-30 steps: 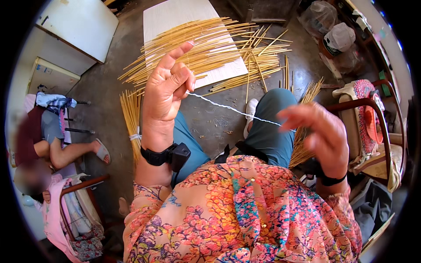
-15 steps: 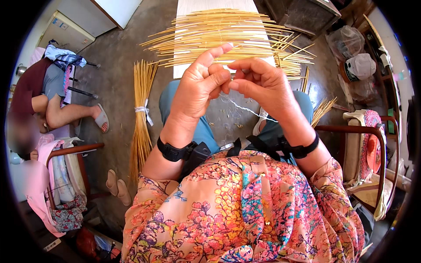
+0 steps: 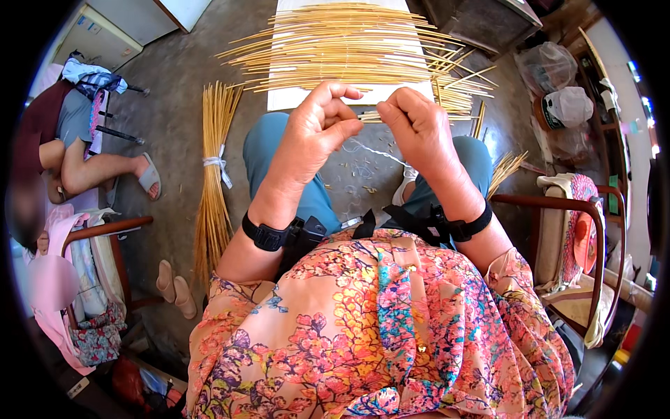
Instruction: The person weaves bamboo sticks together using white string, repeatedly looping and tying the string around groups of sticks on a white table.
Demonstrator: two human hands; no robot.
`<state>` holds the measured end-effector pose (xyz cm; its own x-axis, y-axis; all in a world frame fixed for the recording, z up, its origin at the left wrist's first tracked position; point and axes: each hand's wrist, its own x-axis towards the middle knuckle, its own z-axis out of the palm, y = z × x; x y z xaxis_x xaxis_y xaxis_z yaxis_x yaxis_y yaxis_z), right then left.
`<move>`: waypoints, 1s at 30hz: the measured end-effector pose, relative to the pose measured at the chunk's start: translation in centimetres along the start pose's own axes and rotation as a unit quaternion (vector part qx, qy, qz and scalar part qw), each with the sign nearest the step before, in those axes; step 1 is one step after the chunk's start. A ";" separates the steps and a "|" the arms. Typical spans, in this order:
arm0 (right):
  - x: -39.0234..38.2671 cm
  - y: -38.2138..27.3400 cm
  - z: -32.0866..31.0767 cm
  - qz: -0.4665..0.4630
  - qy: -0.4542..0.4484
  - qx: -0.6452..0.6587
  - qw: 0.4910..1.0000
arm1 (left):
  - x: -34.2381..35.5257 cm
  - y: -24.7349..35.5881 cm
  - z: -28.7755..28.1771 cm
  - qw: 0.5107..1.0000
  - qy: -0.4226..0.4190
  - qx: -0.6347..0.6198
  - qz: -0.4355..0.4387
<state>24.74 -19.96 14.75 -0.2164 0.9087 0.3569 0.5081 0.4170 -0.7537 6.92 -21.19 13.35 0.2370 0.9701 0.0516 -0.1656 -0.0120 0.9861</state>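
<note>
My left hand (image 3: 313,136) is raised above my lap, its thumb pressed to the curled fingers and the index finger bent over above. White string (image 3: 380,152) hangs just below these fingertips and runs down to the right, toward a white shoe; the pinched part is hidden. A short gap away, my right hand (image 3: 422,133) is closed with thumb and index finger together, and anything in them is too fine to make out. Beyond both hands, long golden stalks (image 3: 342,45) lie crosswise in rows on a white board (image 3: 279,101).
A tied upright bundle of stalks (image 3: 213,181) stands left of my knee. More stalks (image 3: 508,171) lie at the right, beside a wooden armchair (image 3: 551,201). Someone in grey sandals (image 3: 149,176) sits at the left. Slippers (image 3: 174,290) and scraps lie on the floor.
My hands have moved apart from nearly touching. The right hand has turned and closed more tightly, its fingers now curled in. The view has shifted slightly.
</note>
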 end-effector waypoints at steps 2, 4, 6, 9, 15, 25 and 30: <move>-0.1 0.6 -0.8 0.114 -0.034 0.080 0.990 | 0.1 -0.8 0.0 1.000 0.009 0.019 0.005; 0.1 1.2 -1.6 0.289 -0.109 0.370 0.876 | 0.3 -1.8 0.2 0.991 0.038 0.092 0.091; -0.6 1.6 -1.3 0.304 -0.106 0.447 0.834 | 0.6 -2.8 0.8 0.978 0.048 0.155 0.132; -1.4 2.5 -0.5 0.292 -0.071 0.501 0.811 | 0.2 -4.8 2.0 0.947 0.025 0.269 0.177; -3.2 4.9 -0.1 0.087 -0.047 0.143 0.985 | -0.9 -5.0 3.5 0.962 -0.114 0.218 0.121; -4.3 4.5 -1.9 -0.016 -0.186 0.037 0.982 | 0.6 -5.9 1.3 0.992 -0.059 -0.112 -0.024; -4.5 4.7 -1.8 0.072 -0.147 0.098 0.982 | 0.9 -6.3 1.3 0.988 -0.042 -0.144 -0.021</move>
<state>29.59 -22.14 10.64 -0.3997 0.9125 0.0870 0.3869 0.2540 -0.8865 9.42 -20.56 7.36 0.3250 0.9450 0.0371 -0.4176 0.1083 0.9021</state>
